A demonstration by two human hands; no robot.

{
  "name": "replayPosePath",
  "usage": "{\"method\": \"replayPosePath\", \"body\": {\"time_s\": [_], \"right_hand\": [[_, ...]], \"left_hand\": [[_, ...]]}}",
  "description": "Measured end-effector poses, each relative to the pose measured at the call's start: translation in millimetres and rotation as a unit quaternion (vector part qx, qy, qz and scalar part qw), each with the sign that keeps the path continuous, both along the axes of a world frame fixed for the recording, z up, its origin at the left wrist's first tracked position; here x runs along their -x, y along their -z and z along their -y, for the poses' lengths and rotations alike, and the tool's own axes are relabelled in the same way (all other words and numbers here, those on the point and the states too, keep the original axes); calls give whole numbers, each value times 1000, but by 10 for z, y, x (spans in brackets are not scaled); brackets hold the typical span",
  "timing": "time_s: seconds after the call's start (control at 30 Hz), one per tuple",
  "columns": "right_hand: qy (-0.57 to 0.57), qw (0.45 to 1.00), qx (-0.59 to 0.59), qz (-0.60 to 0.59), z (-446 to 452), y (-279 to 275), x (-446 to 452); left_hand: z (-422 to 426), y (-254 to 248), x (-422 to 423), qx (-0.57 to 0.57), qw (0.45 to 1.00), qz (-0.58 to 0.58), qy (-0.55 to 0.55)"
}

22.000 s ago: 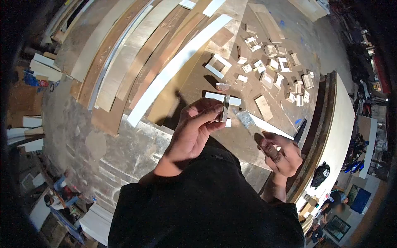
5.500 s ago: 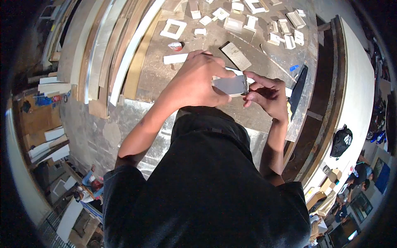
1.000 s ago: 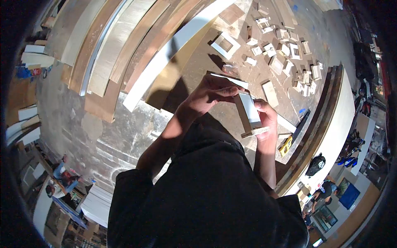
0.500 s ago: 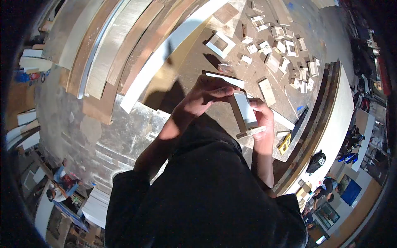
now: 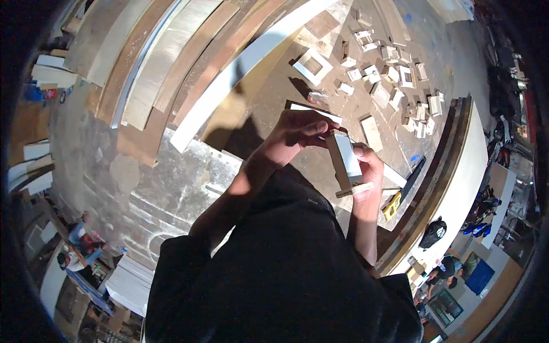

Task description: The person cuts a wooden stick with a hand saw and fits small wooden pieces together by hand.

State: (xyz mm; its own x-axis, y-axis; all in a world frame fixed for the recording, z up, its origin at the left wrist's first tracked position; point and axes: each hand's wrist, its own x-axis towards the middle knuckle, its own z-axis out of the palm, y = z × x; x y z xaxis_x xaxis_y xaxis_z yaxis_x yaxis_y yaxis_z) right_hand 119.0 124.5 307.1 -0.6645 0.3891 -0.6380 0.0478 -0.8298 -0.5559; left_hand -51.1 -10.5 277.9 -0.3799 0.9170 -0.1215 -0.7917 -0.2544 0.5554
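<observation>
Between my two hands is a small wooden box-like piece (image 5: pixel 347 157), with a white face and a cross strip at its near end. My left hand (image 5: pixel 298 132) pinches its far end, with thumb and fingers closed there. On the right side, my right hand (image 5: pixel 369 164) is wrapped about the piece with the thumb on its edge; its other fingers are mostly hidden. Just beyond my left hand lies a white-faced strip (image 5: pixel 315 110). A handsaw (image 5: pixel 393 206) with a yellow handle rests to the right of my right hand.
Long boards (image 5: pixel 189 63) lie side by side at the left. Several small wooden pieces (image 5: pixel 394 86) are scattered ahead, near a square frame (image 5: pixel 313 66). A long white-topped panel (image 5: pixel 452 188) stands at the right with a black cap (image 5: pixel 433 232) on it. Other people sit farther off.
My hands and the wooden piece appear slightly farther right and lower in view. The surroundings have shifted a little too, as the camera moved. The grip looks the same.
</observation>
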Motion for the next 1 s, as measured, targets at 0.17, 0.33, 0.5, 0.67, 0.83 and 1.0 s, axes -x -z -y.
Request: {"method": "replayPosePath", "body": {"time_s": [0.17,0.33,0.5,0.67,0.83,1.0], "right_hand": [[2,1000,-8,17,54,-83,78],[-16,1000,-5,22,22,-87,139],[-33,999,-23,-2,29,-64,182],[-81,995,-55,-14,76,-156,241],[-54,998,-30,-16,71,-136,137],[-119,986,-24,-112,-101,135,-13]], "left_hand": [[61,22,-24,-13,998,-47,-25],[79,61,-6,2,992,-121,-30],[84,-14,33,6,991,-127,-38],[88,-57,18,-35,976,-208,-54],[122,-240,39,-21,958,-279,-58],[126,-338,20,-69,923,-362,-110]]}}
